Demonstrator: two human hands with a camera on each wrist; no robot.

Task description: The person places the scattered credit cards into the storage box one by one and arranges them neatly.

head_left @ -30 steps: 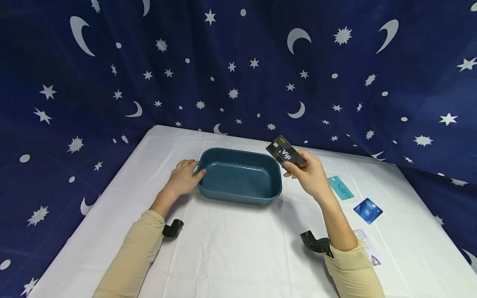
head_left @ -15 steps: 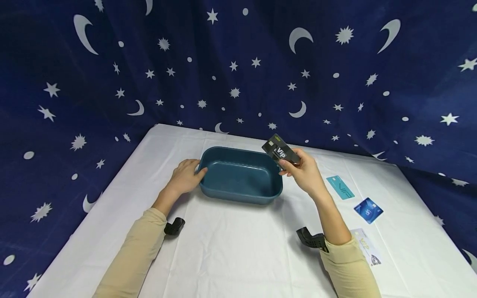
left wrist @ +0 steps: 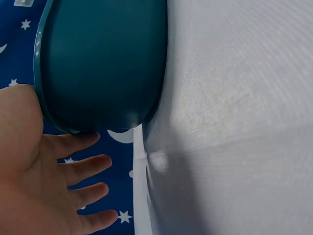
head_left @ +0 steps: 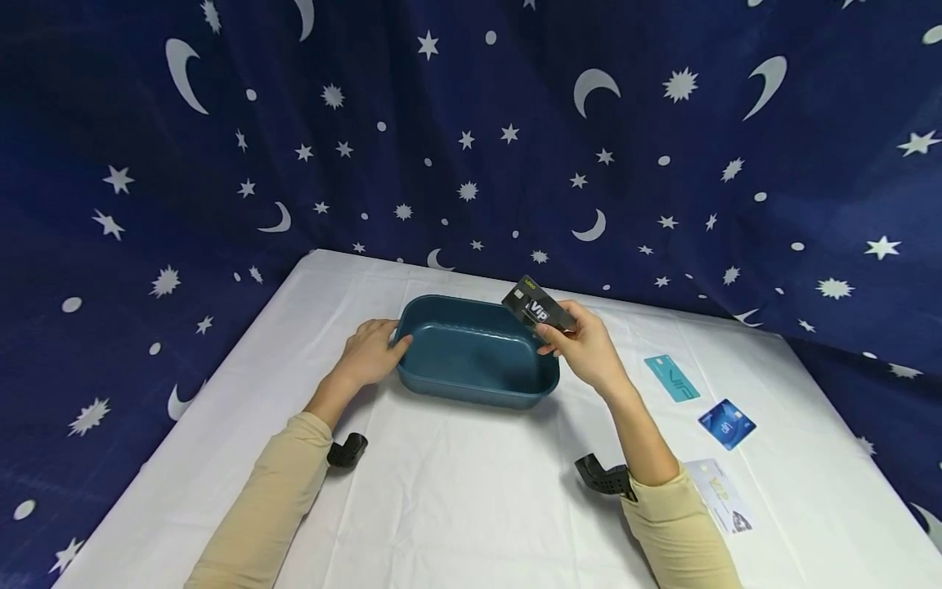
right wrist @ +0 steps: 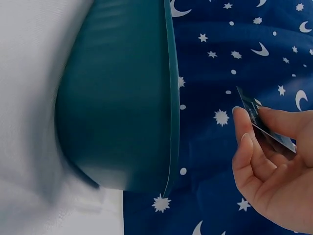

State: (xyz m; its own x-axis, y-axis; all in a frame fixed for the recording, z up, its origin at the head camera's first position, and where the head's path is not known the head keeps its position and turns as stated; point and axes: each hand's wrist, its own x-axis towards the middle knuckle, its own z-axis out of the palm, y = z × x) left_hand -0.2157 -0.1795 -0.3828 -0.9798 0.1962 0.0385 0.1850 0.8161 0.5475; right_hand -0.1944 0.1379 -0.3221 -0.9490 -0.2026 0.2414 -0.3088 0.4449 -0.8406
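A black "VIP" card (head_left: 537, 305) with a chip and yellow lettering is pinched between the thumb and fingers of my right hand (head_left: 589, 348). It is raised and tilted over the right end of a dark teal plastic basin (head_left: 471, 393). The right wrist view has the card (right wrist: 259, 120) above the basin's rim (right wrist: 172, 98), apart from it. My left hand (head_left: 365, 353) rests at the basin's left end, thumb over the rim. In the left wrist view its fingers (left wrist: 88, 169) are straight and spread, with the index finger by the rim (left wrist: 40, 73). No cards show in the visible basin floor.
On the white tablecloth (head_left: 456, 491) at the right lie a teal VIP card (head_left: 672, 378), a blue card (head_left: 727, 424) and a white VIP card (head_left: 719, 495), the last beside the right sleeve. A dark blue curtain (head_left: 412, 98) with moons and stars hangs behind the table.
My right hand has carried the black card leftward, from beyond the basin's right edge to above its right end. More of the white card shows. The left hand keeps its place on the basin.
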